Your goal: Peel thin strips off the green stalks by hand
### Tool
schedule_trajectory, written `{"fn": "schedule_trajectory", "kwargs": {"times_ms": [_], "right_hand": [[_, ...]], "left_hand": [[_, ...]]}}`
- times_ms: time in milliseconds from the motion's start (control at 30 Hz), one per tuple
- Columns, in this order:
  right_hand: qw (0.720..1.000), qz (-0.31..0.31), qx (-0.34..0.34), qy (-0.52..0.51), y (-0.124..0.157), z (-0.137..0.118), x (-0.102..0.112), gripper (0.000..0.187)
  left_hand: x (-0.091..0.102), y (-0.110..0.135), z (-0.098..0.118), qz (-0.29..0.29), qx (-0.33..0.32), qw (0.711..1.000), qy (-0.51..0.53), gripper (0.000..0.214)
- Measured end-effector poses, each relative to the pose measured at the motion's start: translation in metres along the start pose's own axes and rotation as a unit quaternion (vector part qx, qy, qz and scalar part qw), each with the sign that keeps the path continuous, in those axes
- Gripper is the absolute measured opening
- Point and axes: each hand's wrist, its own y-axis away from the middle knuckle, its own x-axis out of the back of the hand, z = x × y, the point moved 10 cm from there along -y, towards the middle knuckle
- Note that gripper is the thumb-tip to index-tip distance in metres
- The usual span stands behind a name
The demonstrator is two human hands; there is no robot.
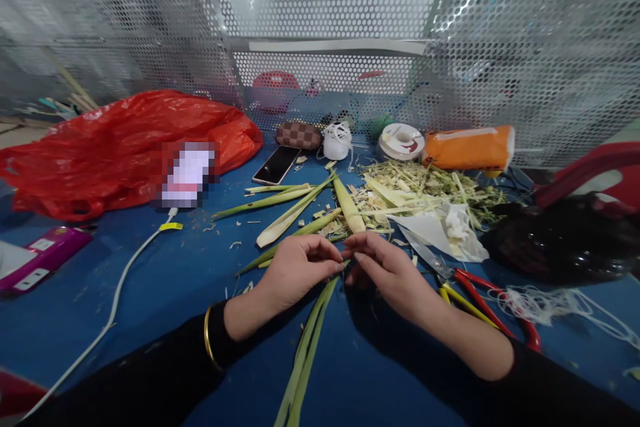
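My left hand [295, 268] and my right hand [387, 270] meet at the middle of the blue table [165, 280], fingers curled and pinched on the upper end of a long green leaf strip [306, 347] that runs down toward me. A gold bangle sits on my left wrist. Just beyond my fingers lie several pale green leaf strips [287, 210] and a heap of leaf trimmings [425, 187]. Scissors [470, 287] with red and yellow handles lie right of my right hand.
A red plastic bag [110, 140] fills the back left. A phone [277, 165], checkered pouch [299, 135], thread spool [401, 141] and orange pack [470, 147] line the perforated metal wall. A white cable [120, 287], a purple device [43, 257], a black bag [565, 240] and loose white string [550, 303] lie around.
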Motion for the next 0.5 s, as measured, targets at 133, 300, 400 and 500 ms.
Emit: {"fn": "schedule_trajectory", "kwargs": {"times_ms": [133, 300, 400, 500], "right_hand": [[1.0, -0.002, 0.003, 0.023, -0.002, 0.004, -0.003, 0.014], [0.998, 0.002, 0.033, 0.045, 0.0, -0.001, -0.002, 0.011], [0.997, 0.0, 0.046, 0.064, 0.001, -0.002, -0.003, 0.011], [0.996, 0.003, 0.052, 0.075, 0.001, -0.001, -0.003, 0.011]], "left_hand": [[0.001, 0.004, 0.012, 0.015, -0.064, 0.992, -0.103, 0.007], [0.003, 0.015, 0.036, 0.076, -0.173, 0.946, -0.264, 0.012], [-0.003, 0.019, 0.04, 0.084, -0.223, 0.903, -0.357, 0.016], [-0.01, 0.024, 0.042, 0.088, -0.276, 0.858, -0.424, 0.02]]}}
